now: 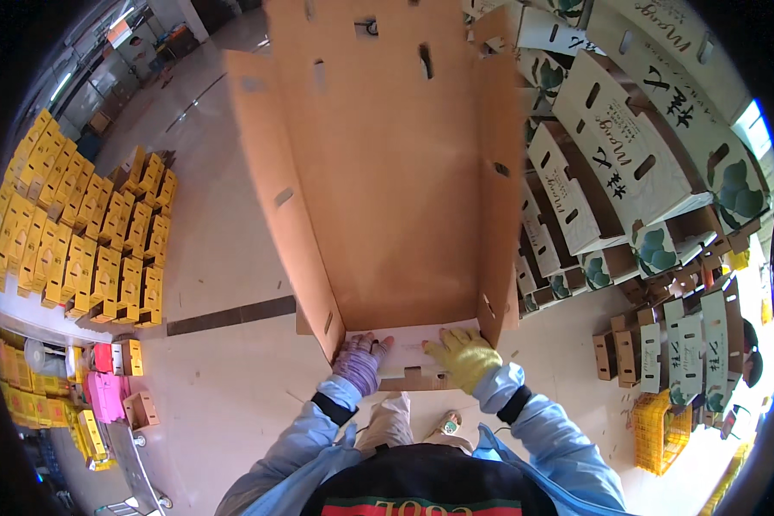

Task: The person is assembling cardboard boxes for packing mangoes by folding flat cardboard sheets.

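In front of me a large brown cardboard box [387, 189] stretches away, partly folded. Its long side walls stand up, with slots cut in them. At its near end lies a pale panel [407, 344], with a brown notched edge below it. My left hand [359, 363], in a purple striped glove, rests on this panel by the left corner, thumb apart from the fingers. On the right corner my right hand [466, 358], in a yellow-green glove, lies with its fingers spread. Both palms press down on the cardboard.
Stacks of white printed boxes [619, 155] rise at the right, with more boxes [701, 344] nearer. A yellow plastic crate [660, 433] stands below those. Yellow boxes [86, 232] are piled at the left, above a pink container [107, 396] and a wheeled cart [138, 464].
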{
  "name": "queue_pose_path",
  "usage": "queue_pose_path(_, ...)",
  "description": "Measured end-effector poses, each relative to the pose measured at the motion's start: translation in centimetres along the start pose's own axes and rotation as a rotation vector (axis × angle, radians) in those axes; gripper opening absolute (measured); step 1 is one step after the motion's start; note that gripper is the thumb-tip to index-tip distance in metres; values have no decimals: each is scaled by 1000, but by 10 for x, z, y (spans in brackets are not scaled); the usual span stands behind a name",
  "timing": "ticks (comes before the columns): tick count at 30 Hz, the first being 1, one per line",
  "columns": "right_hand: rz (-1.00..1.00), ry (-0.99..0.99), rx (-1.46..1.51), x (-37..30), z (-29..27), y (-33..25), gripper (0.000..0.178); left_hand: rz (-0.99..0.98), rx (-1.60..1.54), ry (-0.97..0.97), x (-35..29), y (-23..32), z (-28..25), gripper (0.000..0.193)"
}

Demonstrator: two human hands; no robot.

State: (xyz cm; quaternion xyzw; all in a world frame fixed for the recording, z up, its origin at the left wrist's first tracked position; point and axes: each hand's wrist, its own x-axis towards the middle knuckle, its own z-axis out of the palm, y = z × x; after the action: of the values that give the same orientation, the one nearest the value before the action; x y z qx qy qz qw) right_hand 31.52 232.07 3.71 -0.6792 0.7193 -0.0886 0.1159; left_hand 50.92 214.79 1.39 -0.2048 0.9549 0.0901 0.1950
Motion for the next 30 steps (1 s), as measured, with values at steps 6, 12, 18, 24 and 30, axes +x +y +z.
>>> queue_pose_path(6,2,277,-154,30,-91,-21,69,56,-456,-310,12,-61,-59,84)
queue_pose_path(12,-261,125,713,-1,40,-88,58,-90,-439,63,54,-1,-139,91)
queue_pose_path(18,-88,-348,780,-54,25,-108,37,-341,-14,400,83,44,-92,66)
queue_pose_path(24,283,237,403,-141,-15,-15,31,94,-185,873,28,24,-32,29)
queue_pose_path(30,359,609,-14,-118,-110,30,41,358,-90,904,-81,39,10,18)
